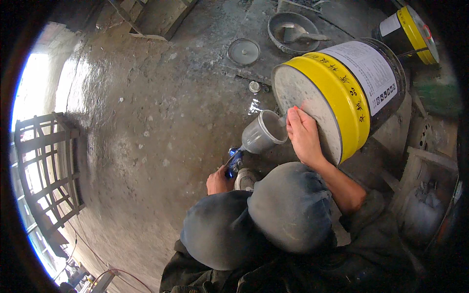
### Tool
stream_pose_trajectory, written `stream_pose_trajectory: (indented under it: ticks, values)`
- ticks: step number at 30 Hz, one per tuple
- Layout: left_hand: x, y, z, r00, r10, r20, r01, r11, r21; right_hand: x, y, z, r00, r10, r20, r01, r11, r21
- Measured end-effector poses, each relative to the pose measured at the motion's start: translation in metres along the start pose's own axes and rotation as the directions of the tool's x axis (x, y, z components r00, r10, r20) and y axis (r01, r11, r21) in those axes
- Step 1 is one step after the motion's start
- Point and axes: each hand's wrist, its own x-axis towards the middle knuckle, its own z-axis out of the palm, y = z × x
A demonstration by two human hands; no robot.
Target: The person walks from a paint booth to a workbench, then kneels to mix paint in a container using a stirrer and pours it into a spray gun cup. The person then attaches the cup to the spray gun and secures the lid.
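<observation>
A grey plastic cup (264, 133) with a wide open mouth sits atop a blue spray gun (234, 162), tilted so the mouth faces the big tipped drum (337, 93), which serves as the landmark here. The cup lies just below and to the left of the drum's grey lid face, nearly touching its lower rim. The drum is black with a broad yellow band and a white label, and it leans over on its side toward the cup. The right hand (304, 136) lies flat against the drum's lid face near the lower rim, fingers together and extended, just beside the cup's mouth. The left hand (219, 180) is closed around the grip of the spray gun, below and left of the drum; its fingers are mostly hidden, so how tightly it grips cannot be told. Both knees in dusty dark trousers (273, 210) fill the space beneath the drum. Above and left of the drum, on the concrete floor (146, 112), lie a round grey lid (244, 51) and a metal pan (293, 30) holding a trowel. A second yellow-topped drum (415, 31) stands behind the first, to its upper right.
</observation>
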Motion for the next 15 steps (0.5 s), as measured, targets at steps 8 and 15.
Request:
stream_pose_trajectory:
  ticks: [8,15]
  values:
    - [0.0019,-0.0014,0.0025,1.000,0.000,-0.005,-0.001,1.000,-0.030,0.0030,0.0035,-0.0009,1.000,0.012,-0.004,-0.012,1.000,-0.013]
    - [0.0047,0.0001,0.0027,0.999,-0.035,0.025,0.035,0.999,0.004,0.0005,0.0022,0.0005,1.000,0.014,0.003,-0.014,1.000,-0.010]
